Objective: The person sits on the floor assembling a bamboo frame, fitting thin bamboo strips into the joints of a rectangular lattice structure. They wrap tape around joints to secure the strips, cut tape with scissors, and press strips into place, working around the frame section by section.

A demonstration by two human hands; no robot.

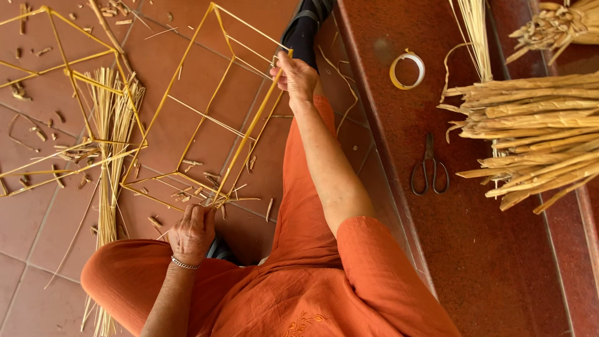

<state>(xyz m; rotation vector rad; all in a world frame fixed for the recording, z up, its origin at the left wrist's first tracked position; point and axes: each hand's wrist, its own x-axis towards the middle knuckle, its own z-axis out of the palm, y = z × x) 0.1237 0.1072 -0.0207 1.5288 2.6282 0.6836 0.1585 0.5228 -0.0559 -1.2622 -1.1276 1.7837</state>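
A box-like frame of yellow straw sticks (206,118) is held over the tiled floor (37,231) in the middle left of the picture. Its lower corner is pinched in the left hand (192,232), low in the frame, fingers closed on the sticks; its upper end is gripped by the right hand (294,78), near the top centre, clenched around one long stick. A second frame (62,68) and a loose bundle of straw (112,137) lie at the upper left. On the red ledge (486,249) to the right are seen scissors (429,167), a roll of tape (407,69) and stacked stalks (536,131) — all well apart from both hands.
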